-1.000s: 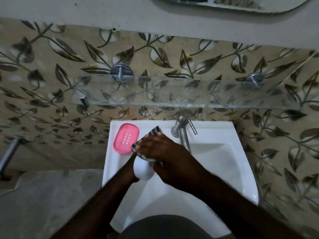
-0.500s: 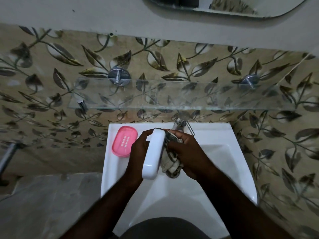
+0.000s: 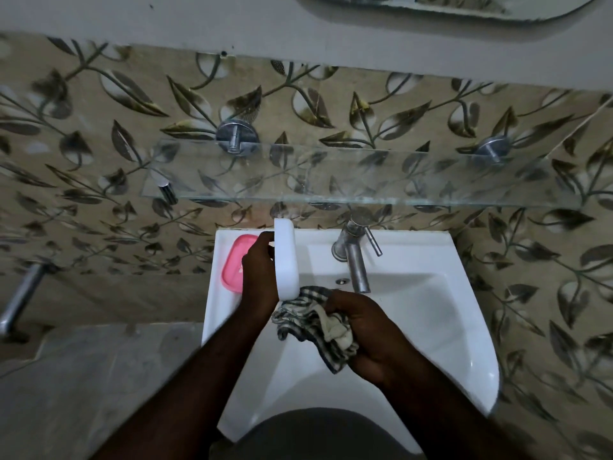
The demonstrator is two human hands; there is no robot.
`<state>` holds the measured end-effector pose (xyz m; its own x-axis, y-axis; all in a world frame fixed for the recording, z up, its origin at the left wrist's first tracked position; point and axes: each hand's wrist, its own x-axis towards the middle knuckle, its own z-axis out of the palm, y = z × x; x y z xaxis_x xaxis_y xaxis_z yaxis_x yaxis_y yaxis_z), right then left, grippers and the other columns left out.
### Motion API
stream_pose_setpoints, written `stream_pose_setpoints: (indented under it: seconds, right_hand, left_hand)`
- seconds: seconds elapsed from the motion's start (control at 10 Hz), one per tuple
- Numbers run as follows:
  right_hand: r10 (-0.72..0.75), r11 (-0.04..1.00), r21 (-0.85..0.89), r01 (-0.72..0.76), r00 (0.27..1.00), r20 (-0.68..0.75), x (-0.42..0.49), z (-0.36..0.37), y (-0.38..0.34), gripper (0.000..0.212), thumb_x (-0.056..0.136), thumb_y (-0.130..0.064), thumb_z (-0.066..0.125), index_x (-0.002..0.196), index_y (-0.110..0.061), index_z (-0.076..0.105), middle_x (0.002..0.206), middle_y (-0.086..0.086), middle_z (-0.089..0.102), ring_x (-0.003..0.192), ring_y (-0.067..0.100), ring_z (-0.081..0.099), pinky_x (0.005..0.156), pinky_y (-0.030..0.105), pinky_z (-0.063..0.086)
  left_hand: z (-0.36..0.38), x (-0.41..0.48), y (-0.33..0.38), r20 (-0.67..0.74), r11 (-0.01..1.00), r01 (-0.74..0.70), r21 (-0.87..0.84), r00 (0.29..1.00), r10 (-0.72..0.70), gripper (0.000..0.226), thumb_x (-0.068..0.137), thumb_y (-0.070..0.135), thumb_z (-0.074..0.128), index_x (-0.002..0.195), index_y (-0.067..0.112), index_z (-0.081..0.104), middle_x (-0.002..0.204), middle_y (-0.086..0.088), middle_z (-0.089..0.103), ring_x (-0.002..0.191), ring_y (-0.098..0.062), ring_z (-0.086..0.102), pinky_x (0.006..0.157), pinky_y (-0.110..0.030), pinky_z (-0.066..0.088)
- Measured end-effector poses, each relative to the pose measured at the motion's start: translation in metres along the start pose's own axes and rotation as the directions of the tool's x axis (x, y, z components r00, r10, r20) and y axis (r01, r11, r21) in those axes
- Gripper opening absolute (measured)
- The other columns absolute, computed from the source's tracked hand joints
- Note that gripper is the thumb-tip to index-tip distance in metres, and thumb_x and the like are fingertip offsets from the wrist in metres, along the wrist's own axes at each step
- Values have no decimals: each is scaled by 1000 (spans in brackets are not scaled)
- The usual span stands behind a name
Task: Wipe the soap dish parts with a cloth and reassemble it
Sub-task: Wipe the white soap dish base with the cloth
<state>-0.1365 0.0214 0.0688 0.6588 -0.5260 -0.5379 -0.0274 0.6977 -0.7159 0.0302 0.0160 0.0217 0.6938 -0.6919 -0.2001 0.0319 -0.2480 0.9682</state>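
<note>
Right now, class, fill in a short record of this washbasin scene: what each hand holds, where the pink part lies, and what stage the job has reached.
Left hand: grips the white dish, stood on edge over the left side of the sink
Right hand: holds the bunched checked cloth at the dish's lower end
Pink insert: lies flat on the sink's back left ledge, partly hidden by the left hand
Tap: behind the basin, no running water visible
Stage: the two parts are separate, not yet reassembled

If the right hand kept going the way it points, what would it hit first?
Probably, cloth leading, the lower end of the white soap dish part that the left hand holds; depth is unclear.
</note>
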Motion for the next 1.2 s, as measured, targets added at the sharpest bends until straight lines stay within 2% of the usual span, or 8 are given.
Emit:
stream_pose_setpoints:
  seconds: [0.1,0.2,0.3,0.4,0.7,0.9,1.1,1.2]
  right_hand:
    - [-163,986,-45,160,984,-73,-11,-4,-5,22,82,-8,62,102,-1,69,101,22,68,86,35,65,76,35,50]
    - [-468,805,-502,315,857,-214,-20,-7,-15,33,87,-10,68,110,-34,69,103,-9,74,91,11,72,76,26,58]
    - [-681,518,-792,323,716,-154,-18,-8,-19,55,78,-13,78,121,-42,59,114,-21,66,102,-6,61,86,7,46]
    - [-674,379,-890,254,734,-78,-10,-12,-21,74,70,-23,85,135,-33,51,123,-12,54,105,-9,47,90,-4,30]
    - [-687,520,-809,272,696,-208,-3,-26,-31,42,78,-13,79,119,-21,68,98,-23,68,85,-16,62,72,1,45]
    - [-558,137,-943,302,811,178,0,-31,-37,66,77,-21,80,135,-36,52,137,-11,49,124,-2,45,99,0,28]
    - [-493,376,-857,352,859,136,4,-34,-40,36,76,-22,82,104,-37,67,112,-22,66,102,-10,58,86,8,41]
    - [-450,417,-852,316,887,108,6,-33,-45,24,76,-23,83,94,-34,70,83,-32,66,68,-11,58,61,4,39]
  left_hand:
    - [-3,12,-18,17,988,33,154,999,-36,25,95,5,48,116,0,62,105,-23,67,94,-33,67,84,-47,55]
    - [-10,9,-22,44,975,166,145,984,-174,30,93,8,51,122,8,57,76,-15,64,38,-13,59,42,-27,50]
    - [-12,1,-22,87,958,250,140,961,-264,34,89,4,47,118,20,54,61,-13,58,27,-12,44,32,-16,32]
    - [-17,-9,-21,179,952,253,174,942,-283,28,88,5,47,112,19,52,54,-10,56,27,-12,39,34,-14,28]
    - [-40,-14,-25,154,944,325,63,931,-331,16,86,3,44,76,12,52,40,-1,47,29,-12,29,38,-14,21]
    - [-36,-24,-25,314,929,336,153,875,-368,27,88,9,46,107,17,64,43,-4,49,30,-13,29,37,-14,22]
    - [-45,-26,-28,489,925,258,278,791,-367,28,91,38,55,88,16,72,63,-5,66,47,-17,58,44,-24,44]
    - [-46,-28,-32,513,919,201,340,780,-360,69,70,84,45,104,29,69,100,6,72,90,-12,69,72,-30,58]
